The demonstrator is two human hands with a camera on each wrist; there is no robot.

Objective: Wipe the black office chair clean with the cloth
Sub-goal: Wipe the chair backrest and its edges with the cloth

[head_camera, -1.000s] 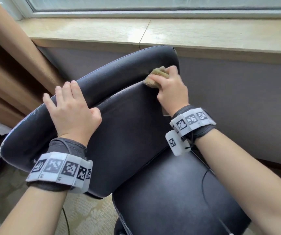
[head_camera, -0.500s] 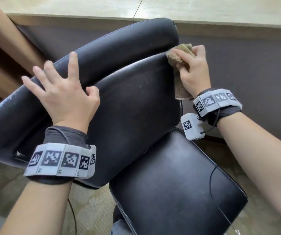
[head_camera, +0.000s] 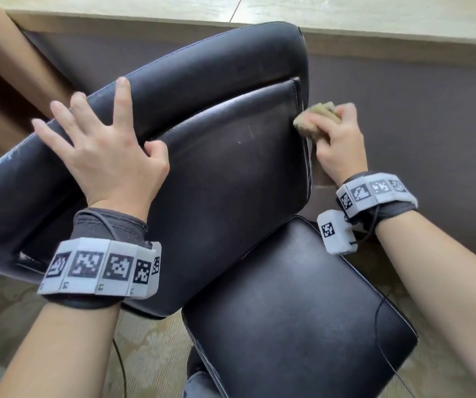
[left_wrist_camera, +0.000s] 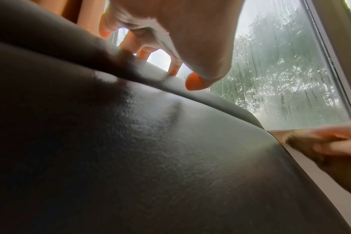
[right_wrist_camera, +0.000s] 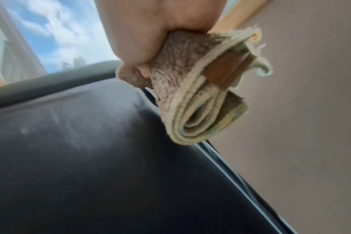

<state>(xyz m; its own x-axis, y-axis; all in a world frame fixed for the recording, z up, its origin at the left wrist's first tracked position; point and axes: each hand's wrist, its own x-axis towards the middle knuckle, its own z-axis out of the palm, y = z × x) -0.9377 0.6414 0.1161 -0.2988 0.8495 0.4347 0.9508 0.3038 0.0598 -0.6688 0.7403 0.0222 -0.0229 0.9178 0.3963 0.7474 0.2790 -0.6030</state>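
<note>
Now right hand (head_camera: pixel 335 140) gripping cloth (head_camera: pixel 315 119) — left hand (head_camera: pixel 107 152) splayed

Chair (head_camera: pixel 225 173): base and left end of backrest cut off by head-view frame. Cloth (right_wrist_camera: pixel 200 101): upper part hidden inside right hand (head_camera: pixel 337 145); blurred in left wrist view. Left hand (head_camera: pixel 107 150): whether palm touches backrest, cannot tell.

Office chair backrest (head_camera: pixel 225 173): black leather-like upholstery, fine pebbled grain, soft sheen, stitched seams, pale scuffs.
Seat cushion (head_camera: pixel 294 305): same material, glossier.
Cloth (right_wrist_camera: pixel 192 101): tan terry, nubby pile, frayed pale hem.
Window sill (head_camera: pixel 374 12): polished stone look.
Window pane (left_wrist_camera: pixel 281 71): wet, streaked glass.
</note>
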